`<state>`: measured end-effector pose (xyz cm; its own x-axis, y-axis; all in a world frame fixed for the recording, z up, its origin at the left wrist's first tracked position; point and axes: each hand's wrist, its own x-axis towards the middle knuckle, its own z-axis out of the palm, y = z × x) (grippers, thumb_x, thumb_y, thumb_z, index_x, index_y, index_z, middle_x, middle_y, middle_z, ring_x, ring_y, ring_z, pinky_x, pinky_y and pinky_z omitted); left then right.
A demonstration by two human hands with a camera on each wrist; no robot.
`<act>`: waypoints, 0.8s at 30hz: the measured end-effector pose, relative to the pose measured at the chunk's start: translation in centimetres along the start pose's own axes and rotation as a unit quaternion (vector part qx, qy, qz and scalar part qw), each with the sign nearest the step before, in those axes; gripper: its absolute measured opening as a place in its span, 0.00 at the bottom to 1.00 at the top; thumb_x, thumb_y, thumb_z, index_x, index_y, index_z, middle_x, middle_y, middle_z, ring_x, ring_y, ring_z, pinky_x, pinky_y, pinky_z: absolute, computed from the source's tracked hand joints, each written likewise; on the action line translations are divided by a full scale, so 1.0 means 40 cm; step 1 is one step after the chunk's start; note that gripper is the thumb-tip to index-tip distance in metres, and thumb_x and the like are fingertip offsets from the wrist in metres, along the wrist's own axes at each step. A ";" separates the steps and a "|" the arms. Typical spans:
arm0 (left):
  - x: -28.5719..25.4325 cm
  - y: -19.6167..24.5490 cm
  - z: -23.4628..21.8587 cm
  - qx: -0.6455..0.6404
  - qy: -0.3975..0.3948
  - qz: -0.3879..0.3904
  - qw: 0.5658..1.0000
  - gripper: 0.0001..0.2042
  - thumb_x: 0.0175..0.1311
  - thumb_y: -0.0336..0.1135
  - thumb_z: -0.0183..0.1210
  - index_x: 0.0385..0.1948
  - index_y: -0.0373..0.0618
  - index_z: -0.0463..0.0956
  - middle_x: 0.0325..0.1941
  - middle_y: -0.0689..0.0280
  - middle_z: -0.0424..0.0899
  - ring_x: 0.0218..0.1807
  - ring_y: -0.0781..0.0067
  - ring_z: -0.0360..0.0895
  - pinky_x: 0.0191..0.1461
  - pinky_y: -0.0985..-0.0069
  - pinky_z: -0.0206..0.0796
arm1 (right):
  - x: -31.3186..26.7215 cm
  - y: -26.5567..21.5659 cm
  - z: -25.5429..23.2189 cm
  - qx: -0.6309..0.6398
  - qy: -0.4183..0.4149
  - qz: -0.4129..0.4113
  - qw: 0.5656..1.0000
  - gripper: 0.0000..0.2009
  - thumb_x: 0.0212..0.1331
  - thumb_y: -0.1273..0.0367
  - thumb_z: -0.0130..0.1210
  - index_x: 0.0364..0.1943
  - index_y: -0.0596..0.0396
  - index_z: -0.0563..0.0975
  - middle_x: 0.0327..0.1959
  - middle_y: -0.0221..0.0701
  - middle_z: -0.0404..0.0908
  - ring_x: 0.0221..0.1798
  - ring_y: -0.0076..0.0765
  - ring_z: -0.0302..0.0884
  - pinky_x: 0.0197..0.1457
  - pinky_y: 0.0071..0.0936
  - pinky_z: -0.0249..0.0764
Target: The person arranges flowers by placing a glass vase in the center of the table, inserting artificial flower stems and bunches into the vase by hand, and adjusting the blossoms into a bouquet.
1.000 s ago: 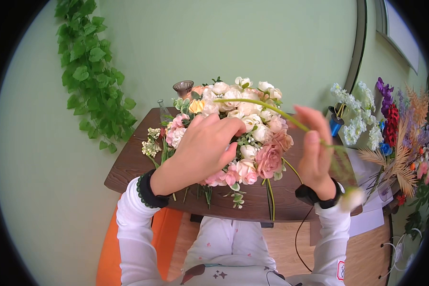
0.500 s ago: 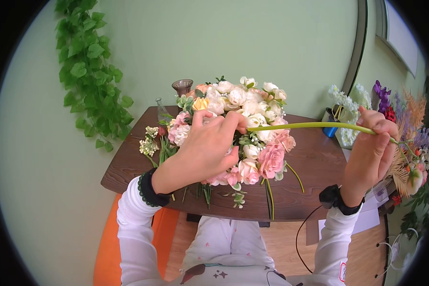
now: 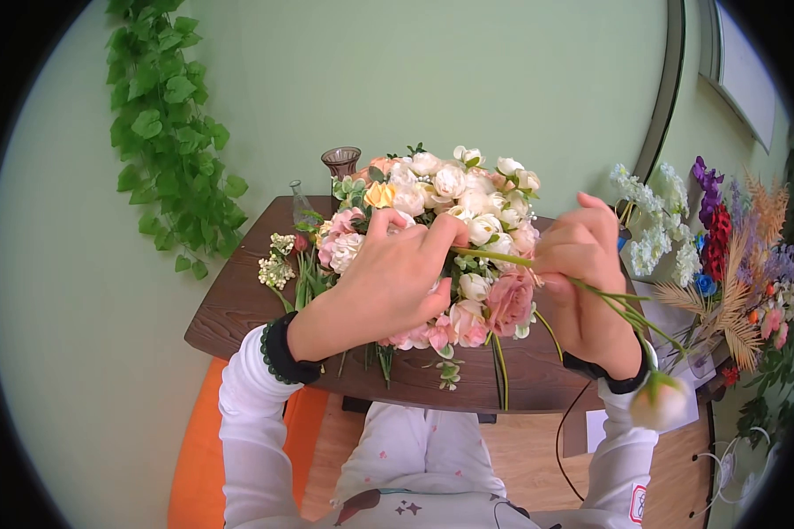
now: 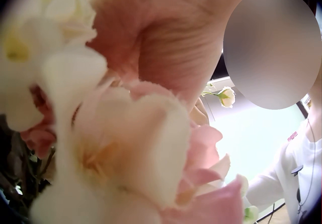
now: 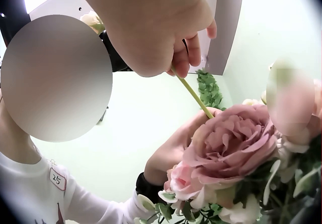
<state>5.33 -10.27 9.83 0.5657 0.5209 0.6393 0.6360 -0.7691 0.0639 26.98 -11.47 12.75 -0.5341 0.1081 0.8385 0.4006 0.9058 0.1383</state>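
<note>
My left hand [image 3: 393, 264] grips a large bouquet [image 3: 450, 182] of white, cream and pink artificial flowers, its fingers curled in among the blooms. Just right of it, my right hand [image 3: 582, 278] pinches the green stem [image 3: 494, 257] of a white rose. The stem's far end meets the bouquet by the left index finger and is hidden there. On the other side of the right hand, the white rose's head [image 3: 659, 401] hangs down over the right sleeve. A big dusty-pink rose [image 5: 231, 141] lies close under the stem in the right wrist view.
The bouquet is over a dark wooden table [image 3: 238, 291]. At the back left stand a brown glass vase [image 3: 340, 161] and a clear bottle [image 3: 300, 203]. Small white blossoms [image 3: 278, 264] lie at left. More artificial flowers [image 3: 723, 238] fill the right side; leafy vines [image 3: 163, 123] hang on the wall.
My right hand first swung out to the right, laying the stem's end at the left hand, then came back left toward the bouquet. Less stem shows between the hands. The left hand stayed in place.
</note>
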 end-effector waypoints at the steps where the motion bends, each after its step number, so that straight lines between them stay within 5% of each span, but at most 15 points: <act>1: 0.000 0.000 0.000 -0.002 0.006 0.003 1.000 0.18 0.46 0.26 0.55 0.40 0.44 0.62 0.26 0.66 0.74 0.32 0.66 0.74 0.46 0.67 0.52 | 0.003 0.002 0.008 -0.007 -0.017 -0.002 1.000 0.07 0.48 0.74 0.55 0.31 0.50 0.71 0.27 0.25 0.71 0.37 0.36 0.66 0.58 0.48 0.53; 9: 0.003 0.003 -0.010 0.004 -0.012 -0.001 1.000 0.18 0.46 0.27 0.55 0.40 0.43 0.62 0.25 0.66 0.74 0.31 0.66 0.74 0.46 0.67 0.52 | 0.024 0.017 0.047 -0.011 0.023 0.039 0.999 0.06 0.46 0.75 0.56 0.29 0.52 0.73 0.27 0.24 0.71 0.36 0.38 0.67 0.54 0.43 0.58; 21: 0.003 0.001 -0.006 0.006 -0.008 0.000 1.000 0.19 0.47 0.27 0.56 0.43 0.41 0.62 0.21 0.64 0.74 0.29 0.63 0.74 0.44 0.67 0.54 | 0.027 0.040 0.105 -0.050 -0.026 0.035 0.998 0.07 0.41 0.72 0.62 0.24 0.51 0.74 0.21 0.24 0.70 0.34 0.33 0.67 0.50 0.37 0.59; 24: 0.003 -0.002 -0.003 -0.008 -0.022 -0.022 0.999 0.20 0.47 0.28 0.57 0.45 0.42 0.64 0.28 0.66 0.76 0.25 0.71 0.74 0.49 0.69 0.53 | 0.027 0.042 0.110 -0.046 -0.052 0.045 0.997 0.06 0.41 0.71 0.62 0.23 0.51 0.75 0.23 0.24 0.69 0.35 0.33 0.66 0.50 0.36 0.58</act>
<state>5.30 -10.20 10.02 0.5601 0.5698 0.6014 0.6526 -0.7506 0.1034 23.79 -8.01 11.57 -0.5644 0.2339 0.7917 0.5144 0.8497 0.1157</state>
